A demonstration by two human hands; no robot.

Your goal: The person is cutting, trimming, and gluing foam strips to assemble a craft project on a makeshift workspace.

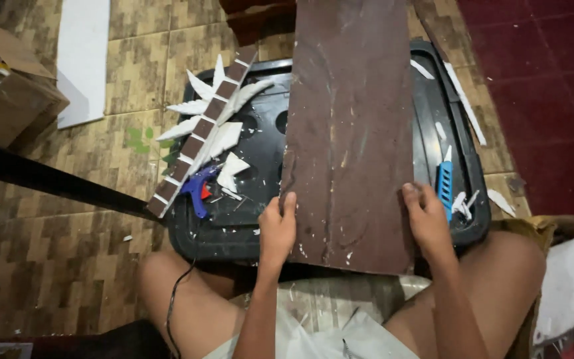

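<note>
- While the brown board [350,133] lies across the black tray [433,100], its far end is cut off by the top edge, and it hides most of the tray's middle.
- One left hand [278,229] grasps the board's near left edge; one right hand [426,219] grasps its near right edge.
- One blue glue gun [197,189] lies on the tray's left part, half hidden under one long strip with brown squares [200,133].
- One blue cutter [444,186] lies just beside the right hand.
- Several white pointed foam pieces [230,136] overlap, so the number is hard to count.
</note>
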